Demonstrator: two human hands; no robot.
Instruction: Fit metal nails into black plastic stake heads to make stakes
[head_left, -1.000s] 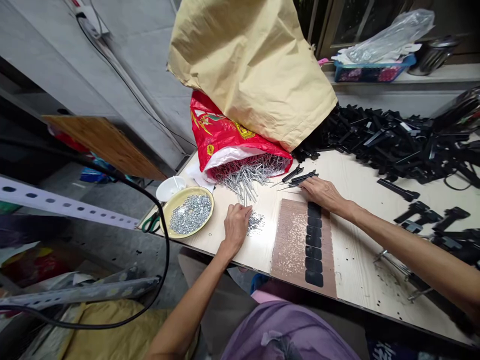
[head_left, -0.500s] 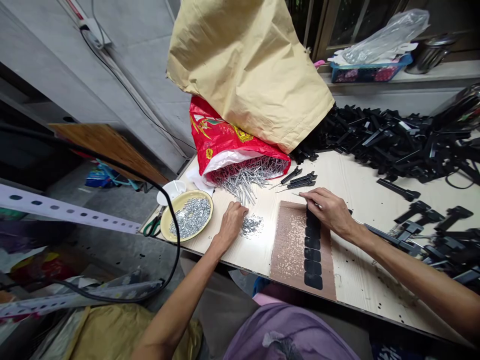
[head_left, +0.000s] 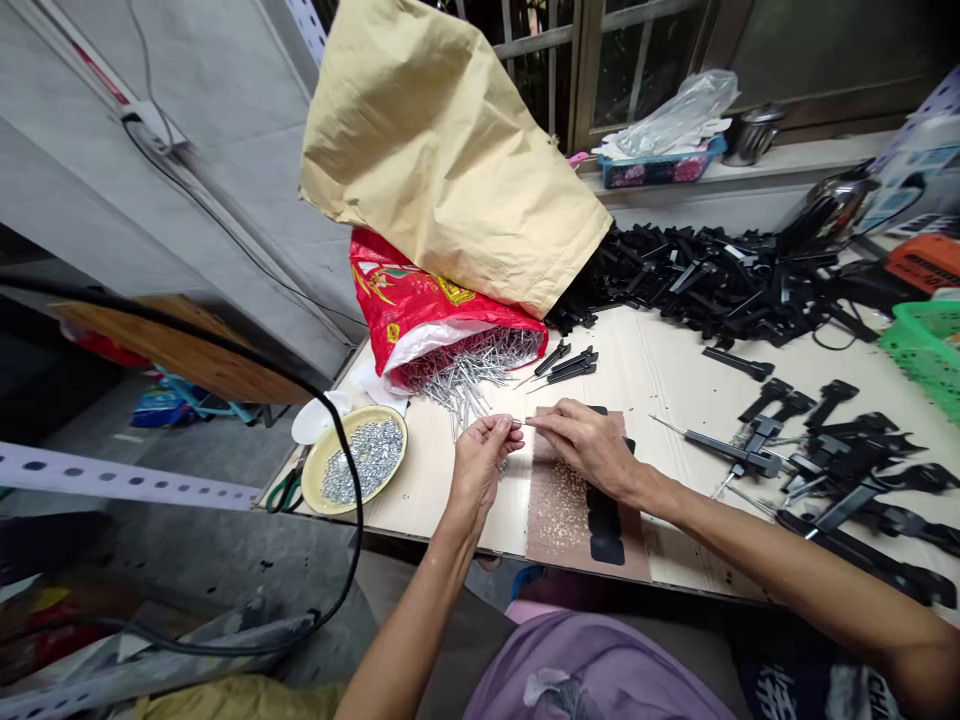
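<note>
My left hand [head_left: 480, 455] is closed in a pinch, thumb against fingers; what it pinches is too small to make out. Facing it, my right hand [head_left: 589, 445] grips a thin metal pin [head_left: 527, 423], whose end meets the left fingertips. Both hands are over the bench, in front of a red bag [head_left: 450, 305] spilling long metal pins [head_left: 461, 385]. Under my right hand lies a brown board [head_left: 551, 540] with light specks and a row of black pads [head_left: 606, 548]. A pile of tiny metal pieces is mostly hidden behind my left hand.
Left of my hands is a yellow dish [head_left: 311, 475] of small metal pieces, beside scissors [head_left: 285, 490]. A black cable [head_left: 356, 520] loops in front of it. Black plastic parts [head_left: 697, 270] are heaped at the back, with more [head_left: 825, 450] at right. A green basket [head_left: 919, 345] stands far right.
My left hand has lifted from the pile of tiny metal pieces. My right hand has moved left with the pin, and the hands now meet. The view has shifted to the right.
</note>
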